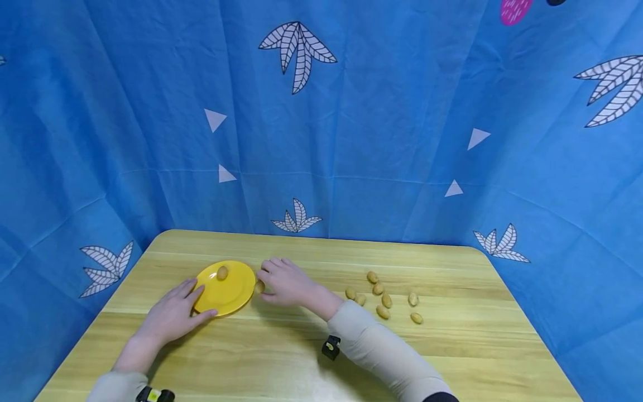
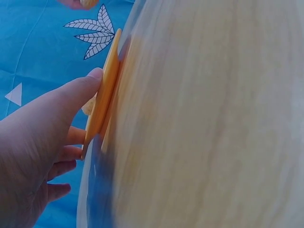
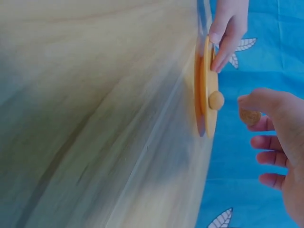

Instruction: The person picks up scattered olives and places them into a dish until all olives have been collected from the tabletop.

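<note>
A yellow plate (image 1: 226,296) lies on the left part of the table, with one walnut (image 1: 222,273) on it. The left hand (image 1: 173,312) holds the plate's left rim between thumb and spread fingers. Just right of the plate, the right hand (image 1: 287,283) pinches another walnut (image 3: 250,117) between thumb and forefinger; its other fingers are loosely bent. In the right wrist view this held walnut is raised off the table and apart from the plate. In the left wrist view the plate (image 2: 104,90) appears edge-on, the thumb on its rim.
Several loose walnuts (image 1: 378,288) lie scattered on the right half of the wooden table (image 1: 251,357). A blue patterned curtain (image 1: 377,111) hangs behind the table and along both sides. The right forearm crosses the table's middle.
</note>
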Tool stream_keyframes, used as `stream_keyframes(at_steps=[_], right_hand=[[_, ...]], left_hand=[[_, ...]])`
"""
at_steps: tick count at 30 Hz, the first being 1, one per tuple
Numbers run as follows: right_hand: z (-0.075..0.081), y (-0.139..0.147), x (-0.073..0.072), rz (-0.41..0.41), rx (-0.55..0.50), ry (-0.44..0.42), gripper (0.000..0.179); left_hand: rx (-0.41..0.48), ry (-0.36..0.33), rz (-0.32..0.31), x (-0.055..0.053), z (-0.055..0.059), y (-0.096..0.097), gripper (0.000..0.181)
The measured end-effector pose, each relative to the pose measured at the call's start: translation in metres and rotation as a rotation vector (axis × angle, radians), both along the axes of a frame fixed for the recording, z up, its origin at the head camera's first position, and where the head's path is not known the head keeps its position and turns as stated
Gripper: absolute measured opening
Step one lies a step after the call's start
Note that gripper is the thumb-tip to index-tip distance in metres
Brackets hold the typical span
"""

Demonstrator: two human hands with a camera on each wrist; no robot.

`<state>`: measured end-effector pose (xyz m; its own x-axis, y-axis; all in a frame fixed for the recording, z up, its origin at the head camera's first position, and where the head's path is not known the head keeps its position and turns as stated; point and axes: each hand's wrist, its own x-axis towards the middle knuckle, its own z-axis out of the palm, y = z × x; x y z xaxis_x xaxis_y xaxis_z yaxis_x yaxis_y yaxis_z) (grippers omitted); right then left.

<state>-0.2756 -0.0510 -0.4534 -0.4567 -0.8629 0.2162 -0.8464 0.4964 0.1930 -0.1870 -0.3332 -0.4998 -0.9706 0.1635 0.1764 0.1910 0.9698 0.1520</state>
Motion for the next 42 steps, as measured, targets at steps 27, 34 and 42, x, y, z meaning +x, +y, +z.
stream_keyframes(at_steps=[27, 34, 42], right_hand=[[-0.020, -0.052, -0.036, -0.207, -0.181, -0.301, 0.034], [-0.031, -0.058, -0.042, -0.266, -0.282, -0.404, 0.035], [-0.041, -0.069, -0.042, -0.319, -0.353, -0.452, 0.034]], left_hand=[[-0.014, -0.015, 0.010, -0.006, 0.002, -0.001, 0.085], [-0.009, -0.013, 0.011, -0.003, 0.000, -0.001, 0.085], [0.001, -0.014, 0.011, -0.001, 0.000, 0.000, 0.085]])
